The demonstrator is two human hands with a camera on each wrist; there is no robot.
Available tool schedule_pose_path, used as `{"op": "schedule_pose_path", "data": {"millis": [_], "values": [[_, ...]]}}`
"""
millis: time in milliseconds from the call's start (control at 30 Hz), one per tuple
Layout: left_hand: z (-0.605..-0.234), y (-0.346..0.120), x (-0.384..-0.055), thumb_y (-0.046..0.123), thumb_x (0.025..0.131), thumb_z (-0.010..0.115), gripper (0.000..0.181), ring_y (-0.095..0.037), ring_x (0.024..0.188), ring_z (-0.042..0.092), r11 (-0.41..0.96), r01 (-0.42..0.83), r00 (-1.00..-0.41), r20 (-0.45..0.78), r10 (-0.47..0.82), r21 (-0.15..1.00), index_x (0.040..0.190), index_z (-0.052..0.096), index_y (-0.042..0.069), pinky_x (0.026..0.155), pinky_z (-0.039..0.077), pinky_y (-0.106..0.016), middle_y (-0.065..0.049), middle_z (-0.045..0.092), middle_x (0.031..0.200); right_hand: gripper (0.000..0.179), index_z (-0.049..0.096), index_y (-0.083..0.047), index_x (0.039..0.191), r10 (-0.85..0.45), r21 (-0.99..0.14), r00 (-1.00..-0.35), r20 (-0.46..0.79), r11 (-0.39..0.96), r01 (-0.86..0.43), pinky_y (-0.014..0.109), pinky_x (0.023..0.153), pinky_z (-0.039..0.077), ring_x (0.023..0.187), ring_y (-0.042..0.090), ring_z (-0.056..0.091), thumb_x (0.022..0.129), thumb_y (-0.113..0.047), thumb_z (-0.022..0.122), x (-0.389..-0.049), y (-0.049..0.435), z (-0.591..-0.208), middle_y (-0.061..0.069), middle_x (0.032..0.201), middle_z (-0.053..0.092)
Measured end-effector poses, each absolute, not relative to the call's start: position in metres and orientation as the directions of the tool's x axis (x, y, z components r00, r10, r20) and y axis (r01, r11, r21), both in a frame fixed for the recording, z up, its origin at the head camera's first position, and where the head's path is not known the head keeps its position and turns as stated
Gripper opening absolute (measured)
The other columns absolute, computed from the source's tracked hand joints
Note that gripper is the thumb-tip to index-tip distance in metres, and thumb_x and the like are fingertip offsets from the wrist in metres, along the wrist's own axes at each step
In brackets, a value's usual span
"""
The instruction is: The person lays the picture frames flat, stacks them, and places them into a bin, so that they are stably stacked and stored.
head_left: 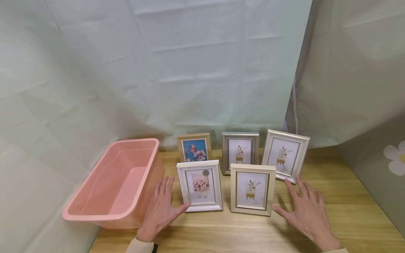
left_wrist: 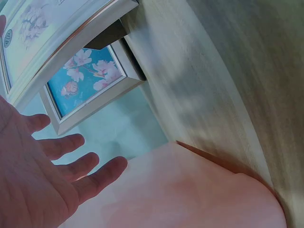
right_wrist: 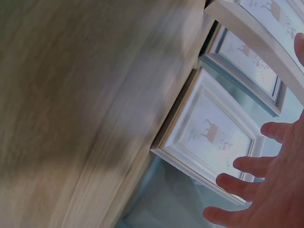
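Observation:
Several picture frames stand upright in two rows on a wooden table. My left hand (head_left: 161,207) is open between the pink tub and the white frame with a pink-flower picture (head_left: 200,186), its thumb right at that frame's lower left corner. Spread fingers of my right hand (head_left: 307,211) lie beside the cream frame with a potted-plant picture (head_left: 253,189), the thumb close to its lower right edge. Behind stand a gold frame with a blue picture (head_left: 194,147), a grey-silver frame (head_left: 240,151) and a tilted silvery-white frame (head_left: 286,154). Neither hand grips anything.
A pink plastic tub (head_left: 150,175) stands at the left of the wooden table (head_left: 221,232). Pale cloth (head_left: 202,70) hangs behind and along both sides. A white flower print (head_left: 396,159) shows on the right-hand cloth.

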State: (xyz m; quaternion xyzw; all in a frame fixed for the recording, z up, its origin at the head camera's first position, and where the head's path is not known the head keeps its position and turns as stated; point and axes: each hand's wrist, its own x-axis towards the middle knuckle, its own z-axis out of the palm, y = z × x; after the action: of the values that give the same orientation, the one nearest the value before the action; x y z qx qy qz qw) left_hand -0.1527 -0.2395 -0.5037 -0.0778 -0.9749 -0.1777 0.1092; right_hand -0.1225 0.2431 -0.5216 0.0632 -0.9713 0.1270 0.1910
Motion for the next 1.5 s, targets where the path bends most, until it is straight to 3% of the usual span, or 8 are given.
{"op": "schedule_pose_path", "data": {"millis": [200,400,733,1000,1100,1233,1333,1500], "values": [[-0.503,-0.239,-0.151,0.072,0.083,0.080,0.115,-0.054,0.153,0.043,0.923,0.190,-0.962,0.249,0.108,0.335,0.167,0.037,0.006,0.120,0.043,-0.073,-0.028,0.040,0.171,0.108,0.045,-0.015,0.164,-0.069,-0.251,-0.932,0.355,0.953,-0.167,0.088,0.108,0.036,0.139,0.064,0.049,0.081,-0.074,0.080,-0.122,0.243,-0.520,0.034,0.170,0.038],[-0.502,-0.237,-0.146,0.066,0.084,0.081,0.112,-0.052,0.153,0.045,0.908,0.179,-0.968,0.232,0.093,0.380,0.169,0.034,0.009,0.118,0.046,-0.073,-0.026,0.040,0.172,0.113,0.037,-0.012,0.169,-0.037,-0.349,-0.959,0.282,0.927,-0.138,0.093,0.105,0.034,0.138,0.071,0.045,0.084,-0.071,0.081,-0.121,0.243,-0.517,0.034,0.173,0.031],[-0.502,-0.235,-0.141,0.044,0.085,0.086,0.096,-0.048,0.144,0.055,0.864,0.243,-0.931,0.355,0.082,0.441,0.164,0.044,0.011,0.109,0.054,-0.072,-0.024,0.054,0.163,0.104,0.046,-0.007,0.160,-0.025,-0.440,-0.920,0.392,0.873,-0.211,0.086,0.087,0.051,0.132,0.058,0.055,0.078,-0.048,0.095,-0.121,0.239,-0.519,0.034,0.154,0.050],[-0.498,-0.229,-0.139,0.035,0.085,0.087,0.087,-0.046,0.140,0.060,0.850,0.274,-0.894,0.446,0.052,0.450,0.158,0.051,0.006,0.107,0.056,-0.068,-0.022,0.059,0.157,0.090,0.053,-0.002,0.152,-0.024,-0.495,-0.899,0.438,0.828,-0.263,0.083,0.084,0.055,0.125,0.058,0.060,0.079,-0.035,0.096,-0.120,0.235,-0.520,0.033,0.152,0.053],[-0.504,-0.230,-0.141,0.033,0.085,0.087,0.083,-0.041,0.133,0.064,0.844,0.321,-0.852,0.521,0.058,0.430,0.156,0.053,0.006,0.103,0.060,-0.060,-0.022,0.063,0.150,0.075,0.059,0.002,0.140,-0.009,-0.524,-0.889,0.457,0.806,-0.277,0.070,0.079,0.062,0.108,0.050,0.069,0.080,-0.025,0.095,-0.120,0.233,-0.519,0.031,0.140,0.060],[-0.509,-0.231,-0.142,0.027,0.081,0.089,0.081,-0.035,0.117,0.069,0.834,0.366,-0.806,0.589,0.063,0.412,0.151,0.056,0.002,0.088,0.063,-0.049,-0.022,0.069,0.138,0.054,0.065,0.003,0.122,0.031,-0.561,-0.879,0.476,0.781,-0.275,0.038,0.070,0.063,0.087,0.033,0.071,0.079,-0.013,0.094,-0.120,0.231,-0.519,0.022,0.117,0.069],[-0.508,-0.227,-0.140,0.020,0.076,0.091,0.077,-0.034,0.110,0.070,0.830,0.387,-0.784,0.618,0.066,0.402,0.144,0.061,-0.001,0.083,0.062,-0.048,-0.021,0.072,0.130,0.043,0.066,0.001,0.109,0.059,-0.582,-0.858,0.511,0.758,-0.294,0.024,0.068,0.060,0.082,0.022,0.071,0.077,-0.005,0.094,-0.121,0.228,-0.520,0.015,0.105,0.072],[-0.515,-0.219,-0.136,0.011,0.075,0.091,0.050,-0.026,0.100,0.069,0.818,0.424,-0.731,0.680,0.056,0.389,0.121,0.073,0.004,0.079,0.061,-0.033,-0.014,0.077,0.117,0.035,0.064,-0.002,0.094,0.090,-0.605,-0.796,0.599,0.702,-0.376,0.007,0.069,0.054,0.081,-0.006,0.062,0.074,0.010,0.090,-0.123,0.224,-0.521,0.007,0.093,0.070]]}}
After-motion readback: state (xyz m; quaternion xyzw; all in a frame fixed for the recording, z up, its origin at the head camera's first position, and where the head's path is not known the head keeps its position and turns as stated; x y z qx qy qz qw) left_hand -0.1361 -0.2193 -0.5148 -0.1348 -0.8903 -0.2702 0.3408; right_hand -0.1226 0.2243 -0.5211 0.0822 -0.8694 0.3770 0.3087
